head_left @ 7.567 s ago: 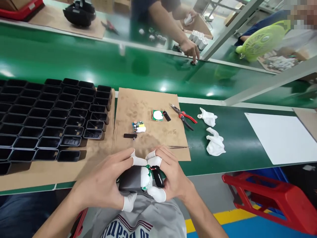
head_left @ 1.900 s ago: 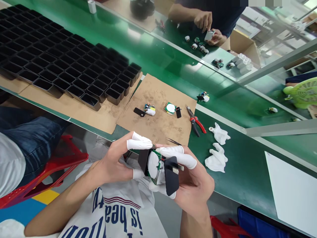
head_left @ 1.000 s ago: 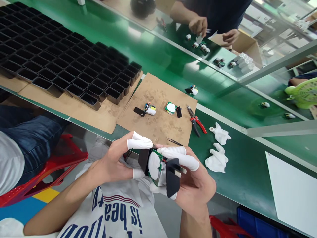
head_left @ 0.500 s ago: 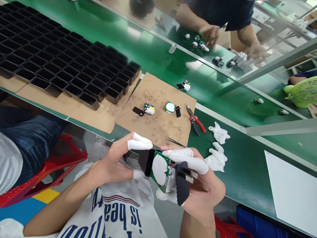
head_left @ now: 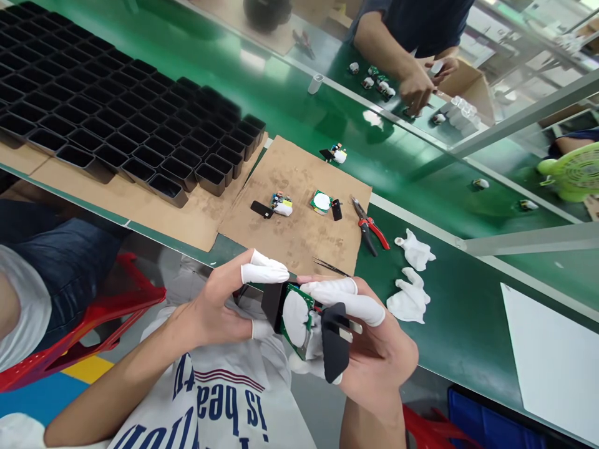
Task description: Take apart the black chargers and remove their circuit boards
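My left hand (head_left: 219,305), with white finger cots, grips a black housing shell (head_left: 271,304) near my chest. My right hand (head_left: 374,349) holds a green circuit board with a white round pad (head_left: 296,319) and a black plug cap with metal prongs (head_left: 336,340) joined to it. The board's end sits at the mouth of the shell. On the cardboard mat (head_left: 299,237) beyond lie two more boards, one (head_left: 282,205) with a black cap beside it and one (head_left: 322,202) with a white pad.
Rows of empty black shells (head_left: 116,125) fill the left of the bench. Red-handled cutters (head_left: 369,227), tweezers (head_left: 330,267) and white gloves (head_left: 412,274) lie right of the mat. A board assembly (head_left: 336,154) rides the green belt. Another person's hands (head_left: 416,87) work across it.
In the last half second my right hand has pushed the board and plug cap back toward the shell. The assembly on the belt has drifted left. The person opposite has shifted both hands.
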The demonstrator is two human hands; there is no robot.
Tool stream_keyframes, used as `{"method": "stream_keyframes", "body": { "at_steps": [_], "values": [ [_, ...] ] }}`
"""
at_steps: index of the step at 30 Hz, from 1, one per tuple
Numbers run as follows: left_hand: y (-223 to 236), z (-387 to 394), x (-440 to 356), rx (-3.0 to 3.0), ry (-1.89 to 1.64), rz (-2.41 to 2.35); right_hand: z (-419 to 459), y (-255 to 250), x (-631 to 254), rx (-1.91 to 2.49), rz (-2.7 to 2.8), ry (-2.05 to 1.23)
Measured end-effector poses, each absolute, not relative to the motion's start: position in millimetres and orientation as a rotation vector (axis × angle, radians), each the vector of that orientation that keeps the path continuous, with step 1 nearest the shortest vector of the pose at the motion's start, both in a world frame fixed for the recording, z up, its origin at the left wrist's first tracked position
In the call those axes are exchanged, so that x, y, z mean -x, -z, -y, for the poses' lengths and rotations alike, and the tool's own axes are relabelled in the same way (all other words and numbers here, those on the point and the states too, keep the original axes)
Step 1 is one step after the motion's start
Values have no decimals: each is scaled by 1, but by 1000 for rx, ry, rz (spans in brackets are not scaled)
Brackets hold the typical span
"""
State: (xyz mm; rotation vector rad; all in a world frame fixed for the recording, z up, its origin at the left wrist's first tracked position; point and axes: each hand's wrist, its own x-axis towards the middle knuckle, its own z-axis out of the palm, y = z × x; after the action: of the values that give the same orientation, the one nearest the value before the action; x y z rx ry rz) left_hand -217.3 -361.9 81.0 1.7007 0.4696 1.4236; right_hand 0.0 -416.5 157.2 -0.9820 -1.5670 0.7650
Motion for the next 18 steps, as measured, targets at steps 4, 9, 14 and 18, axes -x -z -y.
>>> {"method": "stream_keyframes", "body": {
  "at_steps": [4, 9, 14, 18],
  "values": [
    [-83, 362, 216, -1702, -1436, -469, 417, -157, 1, 988, 1565, -774],
    [-84, 362, 215, -1697, -1433, -466, 416, -158, 1, 991, 1580, -779],
    [-88, 361, 214, -1698, -1440, -463, 415, -159, 1, 1008, 1590, -777],
    [-92, 361, 212, -1704, -1447, -461, 414, -160, 2, 1001, 1596, -796]
  ]
}}
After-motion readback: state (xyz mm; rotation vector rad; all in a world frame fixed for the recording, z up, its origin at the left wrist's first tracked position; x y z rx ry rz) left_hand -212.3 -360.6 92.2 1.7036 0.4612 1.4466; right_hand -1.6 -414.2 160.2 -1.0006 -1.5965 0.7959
